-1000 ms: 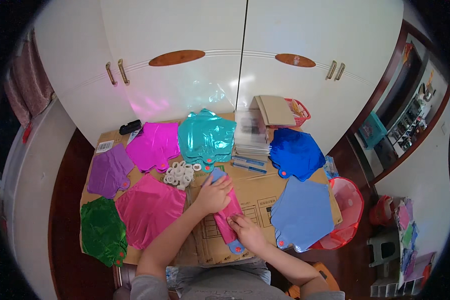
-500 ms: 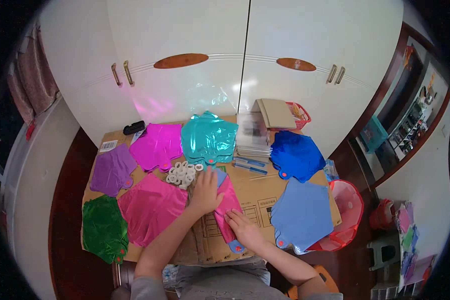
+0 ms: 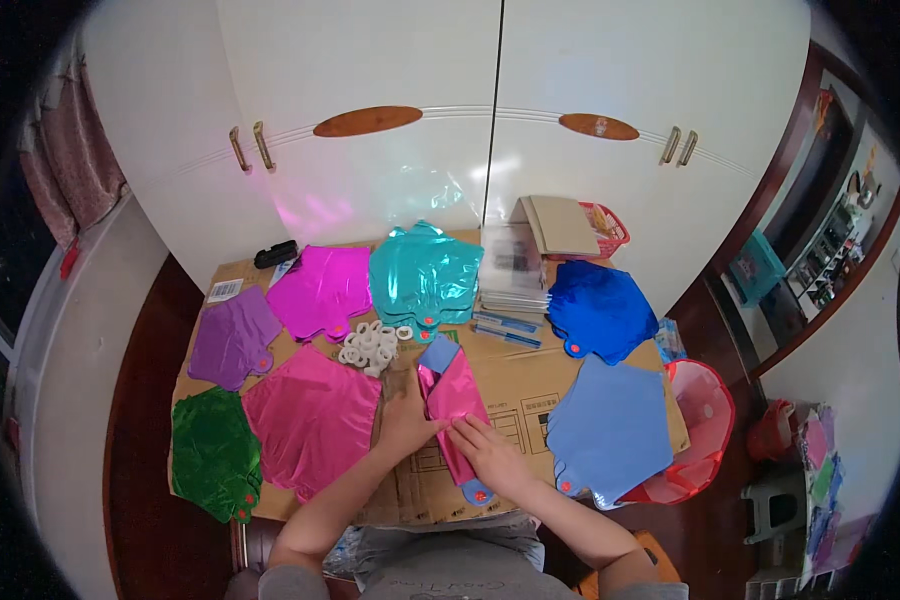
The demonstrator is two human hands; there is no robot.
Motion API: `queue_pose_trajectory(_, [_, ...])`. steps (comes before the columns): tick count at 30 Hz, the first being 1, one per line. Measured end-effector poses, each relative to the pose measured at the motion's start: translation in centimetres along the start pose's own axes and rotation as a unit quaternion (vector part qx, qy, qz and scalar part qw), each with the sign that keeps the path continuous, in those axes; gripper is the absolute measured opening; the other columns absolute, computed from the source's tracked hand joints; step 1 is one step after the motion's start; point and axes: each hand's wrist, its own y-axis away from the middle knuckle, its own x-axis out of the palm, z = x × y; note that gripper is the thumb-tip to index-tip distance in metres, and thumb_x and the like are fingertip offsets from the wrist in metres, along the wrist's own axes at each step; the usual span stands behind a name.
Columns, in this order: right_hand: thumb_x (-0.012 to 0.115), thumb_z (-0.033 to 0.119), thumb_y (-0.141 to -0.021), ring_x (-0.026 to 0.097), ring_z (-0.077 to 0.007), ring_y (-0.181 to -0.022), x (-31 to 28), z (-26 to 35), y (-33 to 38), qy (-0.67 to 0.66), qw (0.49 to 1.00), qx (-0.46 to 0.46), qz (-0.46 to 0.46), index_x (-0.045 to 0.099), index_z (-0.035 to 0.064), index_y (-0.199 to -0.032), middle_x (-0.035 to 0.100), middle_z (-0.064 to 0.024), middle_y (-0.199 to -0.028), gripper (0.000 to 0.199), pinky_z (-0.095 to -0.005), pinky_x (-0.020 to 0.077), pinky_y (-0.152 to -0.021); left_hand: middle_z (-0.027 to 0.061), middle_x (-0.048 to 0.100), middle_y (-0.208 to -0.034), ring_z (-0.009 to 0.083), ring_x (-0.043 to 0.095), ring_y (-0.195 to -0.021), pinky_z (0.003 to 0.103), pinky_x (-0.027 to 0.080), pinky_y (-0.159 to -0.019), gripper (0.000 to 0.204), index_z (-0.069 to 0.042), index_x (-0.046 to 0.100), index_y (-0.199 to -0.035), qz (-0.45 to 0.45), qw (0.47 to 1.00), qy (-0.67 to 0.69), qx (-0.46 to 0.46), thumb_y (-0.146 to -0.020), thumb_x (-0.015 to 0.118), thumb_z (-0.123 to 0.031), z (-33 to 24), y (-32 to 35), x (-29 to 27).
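Observation:
A narrow folded pink foil balloon (image 3: 460, 396) lies before me, with a light blue foil piece showing at its top and a blue tab with a red dot (image 3: 478, 495) at its bottom. At its left edge my left hand (image 3: 405, 428) is closed, thumb toward the foil, the other fingers partly hidden. My right hand (image 3: 490, 455) rests flat on the lower part of the pink foil, fingers stretched toward the upper left. Just beyond my left hand is a heap of white plastic rings (image 3: 370, 347).
Around lie flat foil stacks: pink (image 3: 315, 425), green (image 3: 215, 455), purple (image 3: 232, 340), magenta (image 3: 320, 290), teal (image 3: 425, 275), dark blue (image 3: 600, 310) and light blue (image 3: 612, 425). Blue pens (image 3: 507, 330) lie by a stack of clear packets (image 3: 512, 270). A red bin (image 3: 705, 410) stands right of the cardboard-topped table (image 3: 515, 375).
My left hand has drawn back toward me from the top of the folded pink foil to its left edge, and that edge now looks raised. My right hand has hardly moved.

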Motion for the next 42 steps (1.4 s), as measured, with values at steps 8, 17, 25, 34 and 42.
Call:
queue_pose_trajectory(8, [0.047,0.01,-0.082,0.041,-0.0277,-0.128,0.3,-0.2,0.0,0.009,1.0,-0.004,0.014,0.046,0.0048,-0.133,0.048,-0.0099,-0.134,0.051,-0.0363,0.0339,-0.107,0.0091,0.063,-0.076,0.03,0.056,-0.085,0.046,0.04,-0.073,0.036,-0.005,0.062,-0.073,0.013,0.995,-0.082,0.05,-0.068,0.074,-0.04,0.3,0.6,-0.1])
queue_pose_trajectory(17, [0.047,0.01,-0.084,0.043,-0.0295,-0.126,0.2,-0.3,0.0,-0.048,0.999,0.008,0.003,0.048,0.0027,-0.129,0.049,-0.0136,-0.131,0.046,-0.0383,0.0359,-0.105,0.0105,0.063,-0.086,0.03,0.054,-0.093,0.046,0.038,-0.077,0.034,-0.004,0.061,-0.081,0.019,0.986,-0.083,0.14,-0.072,0.071,-0.035,1.7,0.6,0.3])
queue_pose_trajectory(25, [0.045,0.009,-0.086,0.045,-0.0393,-0.12,1.1,-0.1,0.5,-0.045,0.994,0.095,-0.033,0.046,-0.009,-0.123,0.046,-0.0269,-0.127,0.041,-0.0419,0.0378,-0.103,0.0103,0.061,-0.091,0.0283,0.052,-0.098,0.043,0.036,-0.08,0.03,-0.003,0.059,-0.091,-0.01,0.973,-0.091,0.214,-0.076,0.068,-0.028,1.9,1.2,0.5])
queue_pose_trajectory(34, [0.046,0.008,-0.084,0.044,-0.0395,-0.12,1.5,0.1,0.4,0.04,0.993,0.098,-0.043,0.047,-0.0111,-0.12,0.045,-0.0274,-0.128,0.04,-0.0437,0.0372,-0.103,0.0073,0.061,-0.092,0.0255,0.053,-0.099,0.041,0.035,-0.083,0.02,-0.006,0.06,-0.094,0.007,0.969,-0.027,0.246,-0.079,0.064,-0.018,1.2,1.6,0.3])
queue_pose_trajectory(42, [0.05,0.015,-0.079,0.047,-0.0363,-0.116,0.4,-0.3,0.1,0.081,0.992,0.093,-0.041,0.051,-0.0055,-0.116,0.051,-0.0229,-0.123,0.043,-0.0451,0.0382,-0.098,0.0087,0.063,-0.09,0.0266,0.057,-0.092,0.038,0.042,-0.08,0.021,-0.006,0.061,-0.097,0.031,0.963,0.028,0.268,-0.076,0.062,-0.008,1.7,1.5,0.6])
